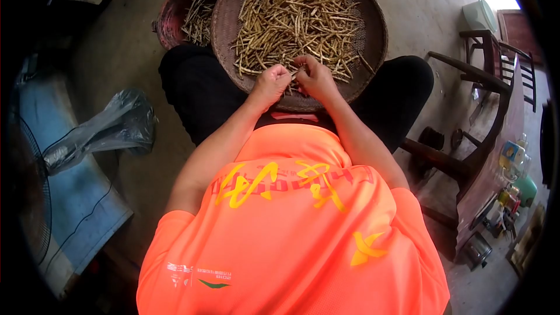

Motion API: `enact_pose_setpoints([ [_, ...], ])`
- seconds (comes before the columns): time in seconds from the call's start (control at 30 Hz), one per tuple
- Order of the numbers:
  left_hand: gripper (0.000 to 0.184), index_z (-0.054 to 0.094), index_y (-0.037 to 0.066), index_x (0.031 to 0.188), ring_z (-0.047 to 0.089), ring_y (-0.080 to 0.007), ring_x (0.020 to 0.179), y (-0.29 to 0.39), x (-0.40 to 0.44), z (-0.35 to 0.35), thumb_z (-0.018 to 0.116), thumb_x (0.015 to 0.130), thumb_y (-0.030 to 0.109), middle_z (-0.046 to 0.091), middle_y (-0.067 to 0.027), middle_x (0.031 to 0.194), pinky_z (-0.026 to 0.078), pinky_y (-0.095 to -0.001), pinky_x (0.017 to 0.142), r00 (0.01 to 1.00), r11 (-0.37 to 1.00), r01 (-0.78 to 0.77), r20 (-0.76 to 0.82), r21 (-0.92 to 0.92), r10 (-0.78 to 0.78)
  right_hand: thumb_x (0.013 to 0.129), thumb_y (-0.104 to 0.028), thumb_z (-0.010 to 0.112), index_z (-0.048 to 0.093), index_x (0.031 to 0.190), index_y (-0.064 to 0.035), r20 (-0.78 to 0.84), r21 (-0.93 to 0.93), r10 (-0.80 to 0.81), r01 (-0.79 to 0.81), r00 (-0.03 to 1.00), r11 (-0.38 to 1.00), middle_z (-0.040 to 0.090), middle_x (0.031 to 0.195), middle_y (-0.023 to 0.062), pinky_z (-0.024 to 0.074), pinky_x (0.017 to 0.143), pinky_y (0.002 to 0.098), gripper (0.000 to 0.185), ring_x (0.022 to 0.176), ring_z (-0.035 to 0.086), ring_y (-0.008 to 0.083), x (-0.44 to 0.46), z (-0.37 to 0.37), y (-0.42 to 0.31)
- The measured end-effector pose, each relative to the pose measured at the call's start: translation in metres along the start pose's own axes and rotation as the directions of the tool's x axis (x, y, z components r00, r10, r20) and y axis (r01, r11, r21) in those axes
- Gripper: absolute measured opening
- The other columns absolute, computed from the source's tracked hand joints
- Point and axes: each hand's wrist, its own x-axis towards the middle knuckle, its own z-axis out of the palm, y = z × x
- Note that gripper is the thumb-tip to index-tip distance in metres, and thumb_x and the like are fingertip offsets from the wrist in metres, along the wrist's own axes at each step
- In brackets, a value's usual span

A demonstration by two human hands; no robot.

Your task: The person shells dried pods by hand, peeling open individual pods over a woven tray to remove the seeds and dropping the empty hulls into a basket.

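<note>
A round woven tray (pixel 378 46) rests across my knees, with a heap of thin, tan, dried pod-like sticks (pixel 300 20) in it. Over its near edge my two hands meet, fingertips almost touching. My left hand (pixel 272 84) is closed in a pinch on the end of a thin pod-like stick (pixel 294 73). Pinched at the other end of that small piece is my right hand (pixel 316 80). The fingers hide most of it, so its exact kind cannot be made out.
A reddish bucket (pixel 169 20) holding similar sticks stands left of the tray. At left are a plastic bag (pixel 125 119), a blue surface (pixel 96 210) and a fan (pixel 32 186). Wooden chairs (pixel 487 76), a pale green bucket (pixel 480 16) and a cluttered table (pixel 487 181) line the right.
</note>
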Motion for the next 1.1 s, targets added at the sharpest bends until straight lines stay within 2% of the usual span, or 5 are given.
enact_pose_setpoints([
  [0.13,0.010,0.056,0.004,0.078,0.040,-0.0037,0.054,0.000,-0.001,0.000,0.056,0.083,0.013,0.048,0.0046,0.062,0.033,-0.0215,0.046,1.000,1.000,0.007,-0.004,0.019,-0.007,0.082,-0.010,0.054,0.057,0.107,-0.0027,-0.122,-0.276,-0.207,0.168,0.971,0.947,0.064,0.070,0.0148,0.0495,0.056,0.0350,0.026,0.056,0.064,0.0216,0.009,0.002,0.019],
  [0.37,0.010,0.049,0.008,0.082,0.034,-0.0041,0.042,0.017,-0.010,0.001,0.053,0.089,0.015,0.045,0.0020,0.060,0.024,-0.0190,0.036,0.996,0.961,0.088,0.002,-0.261,-0.090,0.087,-0.014,0.056,0.058,0.105,-0.0019,-0.180,0.046,-0.010,0.019,0.984,0.999,0.065,0.078,0.0109,0.0476,0.048,0.0299,0.022,0.059,0.063,0.0153,0.001,-0.007,0.001],
  [0.43,0.011,0.049,0.008,0.083,0.034,-0.0042,0.042,0.017,-0.010,0.001,0.053,0.089,0.015,0.045,0.0019,0.060,0.024,-0.0190,0.036,0.996,0.957,0.082,-0.003,-0.279,-0.086,0.088,-0.016,0.058,0.058,0.103,-0.0007,0.106,0.397,0.175,-0.203,0.979,0.895,0.062,0.075,0.0039,0.0445,0.044,0.0232,0.021,0.055,0.057,0.0086,-0.001,-0.009,0.000],
  [0.67,0.009,0.051,0.009,0.082,0.035,-0.0033,0.043,0.015,-0.009,0.005,0.054,0.088,0.014,0.044,0.0034,0.058,0.025,-0.0187,0.037,0.998,0.979,0.069,0.001,-0.190,-0.070,0.087,-0.016,0.061,0.058,0.100,-0.0007,0.089,0.443,0.053,-0.088,0.995,0.892,0.057,0.070,0.0002,0.0420,0.042,0.0203,0.020,0.053,0.053,0.0055,0.002,-0.005,0.005],
  [1.1,0.009,0.052,0.009,0.080,0.035,-0.0007,0.050,-0.008,0.001,-0.001,0.056,0.087,0.014,0.043,0.0082,0.062,0.027,-0.0186,0.043,0.995,0.997,-0.078,0.066,0.019,0.076,0.076,-0.020,0.056,0.066,0.079,-0.0044,-0.079,-0.288,-0.175,0.146,0.981,0.946,0.062,0.066,0.0174,0.0489,0.057,0.0425,0.019,0.062,0.062,0.0344,0.003,-0.003,0.013],
])
